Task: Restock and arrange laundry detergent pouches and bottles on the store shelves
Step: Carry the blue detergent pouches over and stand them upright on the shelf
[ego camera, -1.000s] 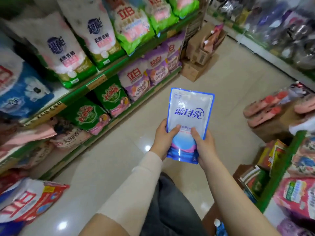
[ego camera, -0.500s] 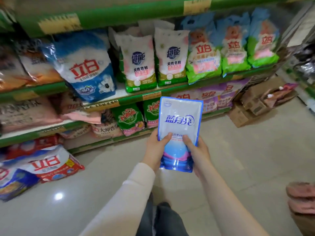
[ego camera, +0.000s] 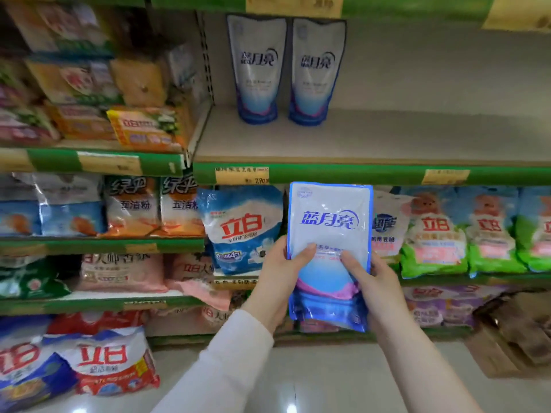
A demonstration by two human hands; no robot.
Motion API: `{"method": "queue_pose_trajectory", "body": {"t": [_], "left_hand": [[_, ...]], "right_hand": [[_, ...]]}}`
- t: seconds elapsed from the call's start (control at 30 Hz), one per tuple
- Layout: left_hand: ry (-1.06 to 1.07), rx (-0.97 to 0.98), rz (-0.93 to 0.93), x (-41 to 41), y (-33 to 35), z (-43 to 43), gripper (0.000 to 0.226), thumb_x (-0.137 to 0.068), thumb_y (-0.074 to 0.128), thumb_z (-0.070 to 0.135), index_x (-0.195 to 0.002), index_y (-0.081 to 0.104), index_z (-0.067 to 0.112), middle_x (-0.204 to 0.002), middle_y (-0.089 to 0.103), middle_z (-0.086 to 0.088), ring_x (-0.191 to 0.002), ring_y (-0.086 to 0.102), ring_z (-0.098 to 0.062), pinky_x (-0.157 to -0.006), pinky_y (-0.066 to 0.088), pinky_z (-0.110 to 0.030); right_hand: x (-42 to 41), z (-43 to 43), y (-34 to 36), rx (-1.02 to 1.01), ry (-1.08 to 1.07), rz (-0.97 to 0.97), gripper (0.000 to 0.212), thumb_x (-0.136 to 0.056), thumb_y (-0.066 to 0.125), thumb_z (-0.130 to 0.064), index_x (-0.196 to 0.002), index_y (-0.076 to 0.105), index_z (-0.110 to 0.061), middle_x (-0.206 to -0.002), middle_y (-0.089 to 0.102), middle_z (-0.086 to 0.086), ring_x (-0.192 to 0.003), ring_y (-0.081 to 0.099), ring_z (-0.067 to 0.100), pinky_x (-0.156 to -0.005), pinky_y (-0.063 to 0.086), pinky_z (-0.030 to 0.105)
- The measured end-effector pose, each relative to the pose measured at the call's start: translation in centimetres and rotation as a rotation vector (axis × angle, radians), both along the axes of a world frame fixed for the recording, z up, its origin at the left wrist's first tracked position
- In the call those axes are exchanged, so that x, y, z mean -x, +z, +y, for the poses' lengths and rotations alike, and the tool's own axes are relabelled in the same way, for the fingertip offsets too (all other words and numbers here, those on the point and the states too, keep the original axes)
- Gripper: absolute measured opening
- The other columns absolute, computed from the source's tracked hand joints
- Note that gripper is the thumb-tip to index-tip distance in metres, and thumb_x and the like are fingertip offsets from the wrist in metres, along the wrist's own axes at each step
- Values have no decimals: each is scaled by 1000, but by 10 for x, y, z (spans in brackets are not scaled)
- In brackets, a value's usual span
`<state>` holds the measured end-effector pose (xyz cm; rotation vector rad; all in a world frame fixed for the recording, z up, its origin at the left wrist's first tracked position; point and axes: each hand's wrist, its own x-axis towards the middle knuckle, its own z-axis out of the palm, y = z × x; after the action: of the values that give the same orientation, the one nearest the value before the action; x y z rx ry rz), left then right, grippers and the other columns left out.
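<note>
I hold a blue and white detergent pouch [ego camera: 329, 222] upright in front of the shelves. My left hand [ego camera: 277, 278] grips its left edge, thumb across the front. My right hand [ego camera: 375, 281] grips its right edge the same way. Above it, two matching pouches [ego camera: 258, 67] [ego camera: 317, 67] stand side by side at the back left of a pale shelf [ego camera: 417, 138], whose right part shows bare board. The held pouch is below that shelf's green front rail [ego camera: 357, 174].
Bags of washing powder [ego camera: 243, 228] fill the lower shelves left and right. Boxed goods [ego camera: 143, 126] sit on the upper left shelf. Red and blue bags [ego camera: 104, 359] lie on the floor at lower left. A cardboard box [ego camera: 507, 338] stands at lower right.
My view has swung left and up from the aisle to face the shelves. The pouch stays in both hands, and the shelf with two matching pouches has come into view.
</note>
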<state>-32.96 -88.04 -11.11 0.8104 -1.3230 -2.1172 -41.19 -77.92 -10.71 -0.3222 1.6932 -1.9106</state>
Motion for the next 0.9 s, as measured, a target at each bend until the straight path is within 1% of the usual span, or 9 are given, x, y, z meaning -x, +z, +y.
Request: {"method": "queue_pose_trajectory", "body": {"t": [0.17, 0.27, 0.37, 0.47, 0.57, 0.63, 0.73, 0.8, 0.9], "left_hand": [[58, 32, 27, 14, 40, -58, 20, -88, 60, 9, -108, 60, 5, -103, 68, -15, -86, 66, -25, -79, 55, -36], [94, 22, 73, 30, 62, -91, 24, -88, 60, 8, -111, 60, 2, -102, 69, -15, -85, 67, -25, -80, 57, -37], [110, -47, 142, 49, 83, -124, 22, -88, 59, 5, -109, 60, 0, -96, 69, -18, -76, 68, -25, -74, 58, -38], [138, -38, 144, 68, 98, -159, 21, -87, 60, 4, -107, 60, -1, -94, 68, -19, -74, 68, -27, -70, 59, -38], [234, 16, 123, 92, 107, -195, 21, -84, 64, 3, -104, 61, 0, -84, 70, -15, -67, 68, -24, -64, 59, -34], [298, 51, 127, 107, 112, -217, 22, -83, 64, 1, -105, 62, 0, -82, 69, -13, -68, 68, -25, -65, 59, -34], [318, 145, 133, 123, 116, -248, 34, -87, 60, 2, -121, 56, 1, -102, 65, -15, -88, 64, -29, -82, 55, -40], [305, 236, 190, 128, 115, -267, 34, -88, 58, 2, -122, 55, 5, -95, 66, -8, -81, 64, -21, -76, 56, -33], [322, 314, 257, 132, 111, -286, 32, -87, 59, 2, -119, 54, 9, -91, 67, -4, -78, 66, -17, -70, 58, -28]], "right_hand": [[22, -62, 39, 70, 95, -24, 8, -86, 61, -9, -92, 67, -12, -83, 74, 7, -69, 69, 18, -71, 58, 37], [41, -99, 64, 98, 143, 5, 7, -87, 62, -10, -91, 66, -11, -76, 73, 4, -65, 69, 15, -66, 58, 33], [64, -134, 86, 138, 204, -12, 6, -87, 62, -9, -91, 66, -10, -70, 73, 3, -60, 69, 16, -58, 59, 32], [87, -168, 101, 143, 259, -44, 6, -86, 63, -10, -92, 65, -8, -75, 73, 9, -60, 69, 19, -56, 59, 33], [114, -209, 107, 171, 256, -43, 10, -84, 67, -9, -92, 63, -10, -64, 71, 2, -55, 68, 16, -51, 57, 29], [127, -237, 108, 209, 237, 47, 12, -83, 67, -8, -85, 62, -18, -67, 70, -3, -65, 68, 18, -64, 58, 29], [140, -274, 106, 246, 252, 221, 17, -84, 66, -7, -85, 61, -24, -93, 70, 3, -93, 66, 25, -91, 52, 41], [147, -296, 101, 308, 274, 254, 16, -86, 64, -8, -91, 61, -23, -107, 69, 10, -101, 65, 26, -94, 51, 42], [154, -317, 97, 338, 260, 298, 12, -88, 63, -10, -95, 61, -20, -110, 67, 13, -101, 66, 26, -93, 52, 42]]}}
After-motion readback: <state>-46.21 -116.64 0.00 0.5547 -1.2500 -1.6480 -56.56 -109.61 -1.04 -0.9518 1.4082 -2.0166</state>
